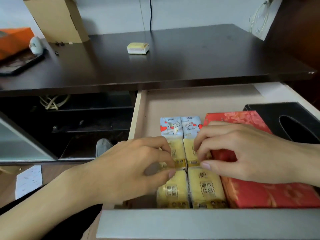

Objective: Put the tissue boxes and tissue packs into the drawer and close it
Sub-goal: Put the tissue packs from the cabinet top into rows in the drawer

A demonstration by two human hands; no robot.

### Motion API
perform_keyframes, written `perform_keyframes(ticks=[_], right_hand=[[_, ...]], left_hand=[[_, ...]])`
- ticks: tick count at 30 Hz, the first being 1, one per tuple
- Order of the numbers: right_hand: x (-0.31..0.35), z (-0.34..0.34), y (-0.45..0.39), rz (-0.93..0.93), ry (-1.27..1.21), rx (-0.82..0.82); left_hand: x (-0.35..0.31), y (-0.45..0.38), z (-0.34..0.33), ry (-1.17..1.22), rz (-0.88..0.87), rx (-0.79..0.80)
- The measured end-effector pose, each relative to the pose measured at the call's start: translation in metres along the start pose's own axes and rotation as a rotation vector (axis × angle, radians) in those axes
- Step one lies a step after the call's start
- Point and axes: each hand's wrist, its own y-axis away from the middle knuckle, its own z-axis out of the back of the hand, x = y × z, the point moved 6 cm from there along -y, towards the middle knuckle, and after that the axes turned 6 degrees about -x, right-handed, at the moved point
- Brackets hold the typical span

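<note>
The drawer [190, 99] stands pulled out under the dark desk. Inside lie several yellow tissue packs [205, 187] in two columns, two light-blue packs with red hearts [180, 126] behind them, a red patterned tissue box [259, 193] to their right and a black tissue box [280, 115] at the far right. My left hand [131, 167] pinches the left middle yellow pack. On the right middle yellow pack, my right hand [245, 151] has its fingertips and thumb, and it also lies over the red box. One more yellow pack [138, 47] sits on the desk top.
The dark desk [173, 66] carries a cardboard box [58, 18], an orange box [13, 40] and a small pale figure [36, 45] at the left. The drawer's grey front panel [207, 224] is nearest me. Dark shelves and a glass panel lie to the left, with paper on the floor.
</note>
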Motion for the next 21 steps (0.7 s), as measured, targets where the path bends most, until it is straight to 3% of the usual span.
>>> perform_keyframes(ticks=[3,7,10,14,21], right_hand=[[-0.001,0.028,-0.037,0.027,-0.078,-0.240],[-0.026,0.052,-0.110,-0.031,-0.163,-0.451],[-0.059,0.056,-0.173,-0.191,-0.268,-0.482],[-0.099,0.049,-0.261,-0.319,-0.200,-0.459],[-0.153,0.042,-0.377,-0.435,-0.119,-0.390]], left_hand=[[0.020,-0.023,0.031,0.006,0.054,-0.154],[0.066,-0.056,0.069,-0.166,0.232,-0.349],[0.100,-0.075,0.083,-0.241,0.376,-0.453],[0.132,-0.090,0.087,-0.228,0.516,-0.533],[0.155,-0.084,0.078,-0.197,0.545,-0.603]])
